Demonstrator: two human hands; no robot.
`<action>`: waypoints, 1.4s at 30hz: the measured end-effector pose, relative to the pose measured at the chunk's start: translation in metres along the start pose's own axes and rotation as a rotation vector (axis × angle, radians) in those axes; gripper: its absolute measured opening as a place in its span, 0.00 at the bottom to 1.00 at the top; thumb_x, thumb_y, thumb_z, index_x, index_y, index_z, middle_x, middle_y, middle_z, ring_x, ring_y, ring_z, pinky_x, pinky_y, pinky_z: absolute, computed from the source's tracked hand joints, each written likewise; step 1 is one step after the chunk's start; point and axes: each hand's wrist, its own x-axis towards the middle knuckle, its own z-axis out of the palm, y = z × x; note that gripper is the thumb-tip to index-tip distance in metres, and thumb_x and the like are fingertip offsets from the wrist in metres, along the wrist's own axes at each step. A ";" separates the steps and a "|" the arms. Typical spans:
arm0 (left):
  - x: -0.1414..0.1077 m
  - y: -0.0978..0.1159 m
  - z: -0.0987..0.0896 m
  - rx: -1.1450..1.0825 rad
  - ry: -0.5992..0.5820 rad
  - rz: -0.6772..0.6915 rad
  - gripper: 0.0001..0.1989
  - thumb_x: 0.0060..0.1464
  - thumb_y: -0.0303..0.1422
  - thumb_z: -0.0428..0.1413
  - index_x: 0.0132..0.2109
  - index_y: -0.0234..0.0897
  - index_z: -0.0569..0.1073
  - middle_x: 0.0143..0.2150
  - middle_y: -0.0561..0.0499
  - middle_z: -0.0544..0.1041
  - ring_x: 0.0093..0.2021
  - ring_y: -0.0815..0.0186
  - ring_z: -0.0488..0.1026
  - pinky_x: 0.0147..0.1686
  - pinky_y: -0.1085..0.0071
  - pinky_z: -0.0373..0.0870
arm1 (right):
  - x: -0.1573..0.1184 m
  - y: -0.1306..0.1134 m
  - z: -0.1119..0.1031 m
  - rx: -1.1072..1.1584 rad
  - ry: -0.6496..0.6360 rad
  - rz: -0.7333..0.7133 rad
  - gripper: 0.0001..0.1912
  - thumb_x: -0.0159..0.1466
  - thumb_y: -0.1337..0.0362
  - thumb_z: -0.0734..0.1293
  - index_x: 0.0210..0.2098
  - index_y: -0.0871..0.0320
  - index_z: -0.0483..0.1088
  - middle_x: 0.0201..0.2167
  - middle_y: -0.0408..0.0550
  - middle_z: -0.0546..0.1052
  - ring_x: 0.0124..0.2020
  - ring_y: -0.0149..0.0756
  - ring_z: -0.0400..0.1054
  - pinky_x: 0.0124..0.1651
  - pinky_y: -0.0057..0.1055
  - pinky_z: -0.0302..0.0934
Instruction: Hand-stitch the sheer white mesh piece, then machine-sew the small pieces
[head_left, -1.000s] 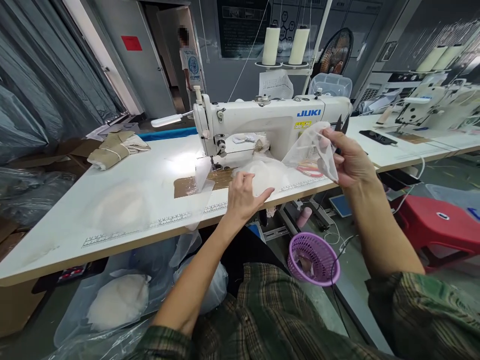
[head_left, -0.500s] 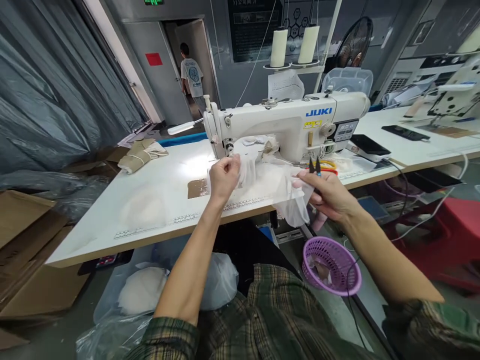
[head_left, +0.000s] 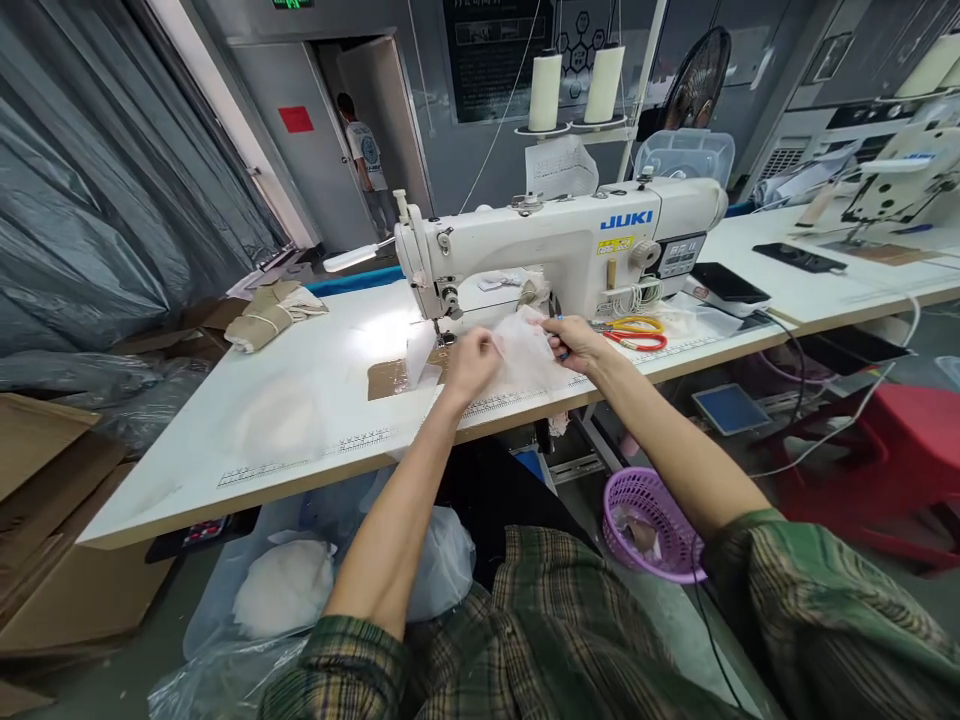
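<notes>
White sheer fabric [head_left: 525, 350] is stretched between my two hands in front of the sewing machine [head_left: 525, 245]. My left hand [head_left: 472, 368] is closed on the fabric's left part, just right of the needle area. My right hand [head_left: 576, 343] pinches its right side; a little of the dark, blue-marked thread snips shows within those fingers, mostly hidden. Another thin white piece [head_left: 421, 355] lies by the presser foot [head_left: 444, 335], over a brown patch on the table. Scissors with red and yellow handles [head_left: 637, 335] rest right of my right hand.
The white table [head_left: 300, 400] carries a tied cloth bundle [head_left: 266, 312] at left and a black phone [head_left: 799, 258] at right. Below are a purple basket [head_left: 652, 525], a red stool [head_left: 911, 450] and a tub of white pieces [head_left: 285, 585]. A person [head_left: 365, 160] stands at the doorway.
My right hand has moved left and up, bringing the snips and fabric nearer my left hand. My left hand has shifted slightly right and down, away from the needle. The person moved further into the doorway.
</notes>
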 end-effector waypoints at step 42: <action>-0.272 -0.014 -0.005 -0.035 0.101 0.333 0.12 0.53 0.37 0.61 0.42 0.38 0.70 0.57 0.39 0.72 0.56 0.52 0.73 0.57 0.48 0.70 | -0.171 0.134 -0.059 -0.296 -0.601 0.547 0.14 0.53 0.61 0.77 0.36 0.58 0.74 0.15 0.39 0.71 0.06 0.20 0.52 0.09 0.18 0.42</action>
